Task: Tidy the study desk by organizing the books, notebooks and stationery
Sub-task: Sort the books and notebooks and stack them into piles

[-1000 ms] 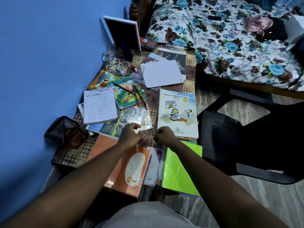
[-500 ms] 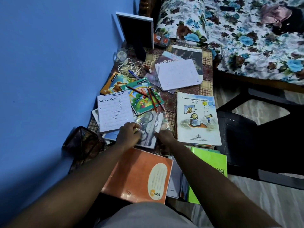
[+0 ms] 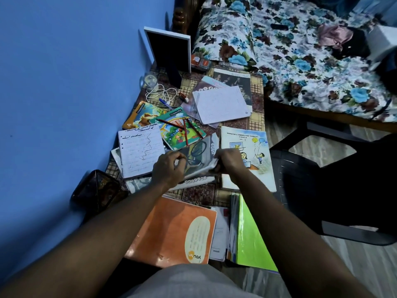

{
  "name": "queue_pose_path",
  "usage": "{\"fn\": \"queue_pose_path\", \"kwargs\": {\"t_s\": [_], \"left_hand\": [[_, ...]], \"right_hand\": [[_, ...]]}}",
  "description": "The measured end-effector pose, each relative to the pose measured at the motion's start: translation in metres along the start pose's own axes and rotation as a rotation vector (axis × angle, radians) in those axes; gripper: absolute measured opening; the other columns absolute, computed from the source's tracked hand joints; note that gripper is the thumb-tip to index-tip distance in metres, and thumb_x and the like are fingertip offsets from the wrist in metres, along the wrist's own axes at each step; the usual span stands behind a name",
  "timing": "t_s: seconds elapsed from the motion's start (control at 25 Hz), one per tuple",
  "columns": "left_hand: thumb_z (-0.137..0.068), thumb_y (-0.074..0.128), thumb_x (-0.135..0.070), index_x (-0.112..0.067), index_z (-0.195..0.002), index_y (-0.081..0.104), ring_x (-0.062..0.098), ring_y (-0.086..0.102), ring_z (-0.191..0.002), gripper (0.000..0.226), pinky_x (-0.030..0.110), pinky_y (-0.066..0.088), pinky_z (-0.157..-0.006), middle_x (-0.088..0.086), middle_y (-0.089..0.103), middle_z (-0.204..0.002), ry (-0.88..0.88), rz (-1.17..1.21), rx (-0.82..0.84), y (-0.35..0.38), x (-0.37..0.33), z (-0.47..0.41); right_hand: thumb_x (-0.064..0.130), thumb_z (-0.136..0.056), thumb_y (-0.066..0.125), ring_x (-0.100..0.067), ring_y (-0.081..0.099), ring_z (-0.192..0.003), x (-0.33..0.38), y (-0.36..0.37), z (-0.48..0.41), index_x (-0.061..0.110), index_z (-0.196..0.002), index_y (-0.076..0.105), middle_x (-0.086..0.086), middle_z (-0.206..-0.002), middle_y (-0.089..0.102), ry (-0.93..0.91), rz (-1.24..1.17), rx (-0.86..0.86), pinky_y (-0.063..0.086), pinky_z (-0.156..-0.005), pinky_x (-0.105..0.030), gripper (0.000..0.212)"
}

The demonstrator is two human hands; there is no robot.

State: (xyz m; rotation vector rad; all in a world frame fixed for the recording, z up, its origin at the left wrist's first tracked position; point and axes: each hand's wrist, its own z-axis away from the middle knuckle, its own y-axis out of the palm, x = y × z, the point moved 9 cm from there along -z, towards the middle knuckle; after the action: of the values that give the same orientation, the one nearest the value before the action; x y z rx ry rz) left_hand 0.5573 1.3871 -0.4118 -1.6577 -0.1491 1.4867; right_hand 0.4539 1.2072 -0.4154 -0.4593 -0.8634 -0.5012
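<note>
Left hand (image 3: pixel 169 169) and right hand (image 3: pixel 228 162) each curled round a near corner of the grey glossy book (image 3: pixel 200 154), fingers pinching its edge. Book's near side tilted up, mid-desk (image 3: pixel 199 192). Handwritten notepad (image 3: pixel 140 151) just left. ICT textbook (image 3: pixel 257 143) just right. Orange notebook (image 3: pixel 171 229) nearer.

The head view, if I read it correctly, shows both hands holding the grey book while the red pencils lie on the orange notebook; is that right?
Not quite. In the head view the red pencils lie on the green notebook, not on the orange notebook, which sits nearer the person. The left hand and the right hand do hold the grey book.
</note>
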Motion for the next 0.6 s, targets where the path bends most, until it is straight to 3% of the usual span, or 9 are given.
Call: {"fn": "queue_pose_path", "kwargs": {"t_s": [0.08, 0.24, 0.4, 0.52, 0.6], "left_hand": [[-0.085, 0.039, -0.044, -0.014, -0.094, 0.070, 0.028, 0.061, -0.089, 0.043, 0.039, 0.052, -0.075, 0.006, 0.066, -0.100, -0.051, 0.042, 0.004, 0.005, -0.009, -0.006], [-0.097, 0.048, -0.036, -0.011, -0.098, 0.069, 0.032, 0.061, -0.082, 0.032, 0.040, 0.049, -0.072, 0.010, 0.068, -0.095, -0.090, 0.135, 0.037, 0.024, -0.037, -0.016], [-0.095, 0.052, -0.029, -0.011, -0.090, 0.065, 0.027, 0.059, -0.078, 0.022, 0.033, 0.044, -0.067, 0.006, 0.067, -0.086, -0.114, 0.178, 0.012, 0.040, -0.056, -0.021], [-0.094, 0.055, -0.027, -0.017, -0.095, 0.059, 0.017, 0.056, -0.071, 0.011, 0.022, 0.041, -0.049, 0.001, 0.061, -0.088, -0.166, 0.208, 0.034, 0.045, -0.053, -0.021], [-0.095, 0.053, -0.031, -0.014, -0.099, 0.057, 0.018, 0.057, -0.074, 0.018, 0.017, 0.040, -0.040, 0.004, 0.058, -0.090, -0.247, 0.299, 0.059, 0.050, -0.042, -0.019]], "right_hand": [[0.002, -0.085, 0.056, -0.006, 0.051, -0.031, 0.025, -0.033, 0.007, 0.009, -0.063, 0.055, 0.001, -0.044, 0.055, -0.034, 0.019, -0.110, 0.045, -0.036, -0.019, 0.023], [-0.003, -0.077, 0.056, -0.019, 0.046, -0.038, 0.066, -0.109, 0.024, 0.002, -0.056, 0.048, -0.011, -0.051, 0.042, -0.182, -0.092, -0.358, 0.037, -0.033, -0.020, 0.023], [-0.002, -0.081, 0.054, -0.005, 0.031, -0.032, 0.071, -0.182, 0.047, 0.004, -0.066, 0.052, -0.004, -0.054, 0.036, -0.251, -0.197, -0.614, 0.023, -0.033, -0.017, 0.017], [-0.007, -0.081, 0.051, -0.009, 0.040, -0.034, 0.028, -0.187, 0.039, 0.008, -0.062, 0.045, 0.000, -0.044, 0.045, -0.190, -0.532, -0.605, 0.029, -0.034, -0.012, 0.025], [-0.007, -0.078, 0.050, -0.014, 0.037, -0.034, -0.008, -0.170, 0.025, 0.009, -0.059, 0.042, -0.001, -0.042, 0.040, -0.099, -0.674, -0.564, 0.033, -0.041, -0.016, 0.026]]}}
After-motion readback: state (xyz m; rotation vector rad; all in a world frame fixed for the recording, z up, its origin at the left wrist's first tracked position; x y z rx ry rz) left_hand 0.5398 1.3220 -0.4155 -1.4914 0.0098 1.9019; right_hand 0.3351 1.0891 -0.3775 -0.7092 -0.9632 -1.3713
